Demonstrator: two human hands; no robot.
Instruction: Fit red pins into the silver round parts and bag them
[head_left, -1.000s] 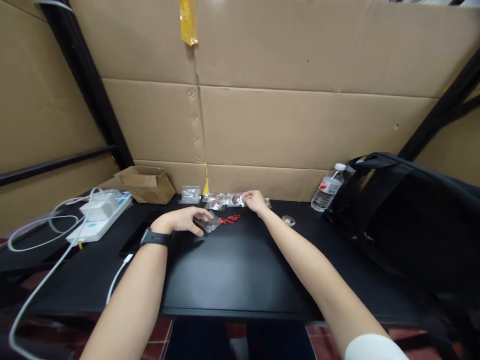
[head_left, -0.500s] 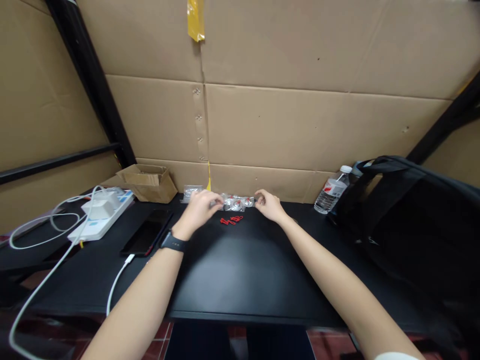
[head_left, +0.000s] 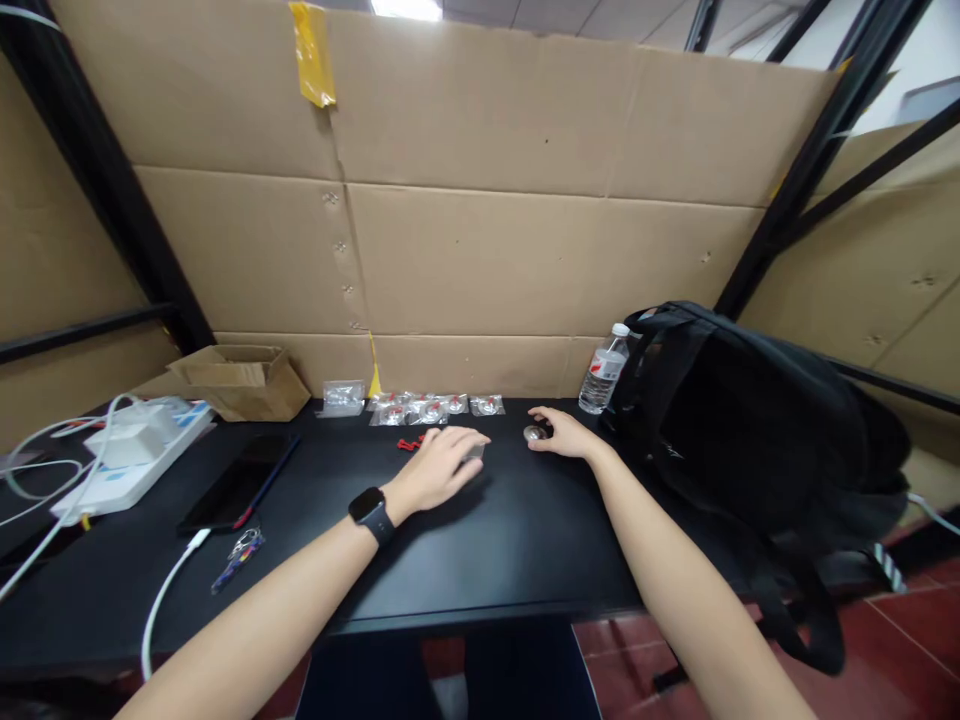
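My left hand [head_left: 439,470], a black watch on its wrist, hovers low over the black table with fingers curved toward the thumb. A small greyish thing [head_left: 475,453] shows between them, mostly covered. Just left of that hand lie small red loops [head_left: 409,443], partly hidden by it. Farther right, my right hand [head_left: 564,434] has its thumb and forefinger closed around a small round shiny piece [head_left: 535,433] at the tabletop. Behind both hands, several clear packets [head_left: 427,411] with round silvery and red contents lie in a row. One packet [head_left: 487,405] lies slightly apart.
A bottle [head_left: 604,370] and a black backpack [head_left: 750,430] stand at right. An open cardboard box [head_left: 244,382], a power strip [head_left: 139,460], a charging phone [head_left: 238,482] and a keychain [head_left: 238,558] are at left. Cardboard [head_left: 480,260] walls the back.
Both hands have drawn back from the packet row toward me. A round shiny piece now shows in my right hand. My left hand has come in front of the red loops. The view has swung right.
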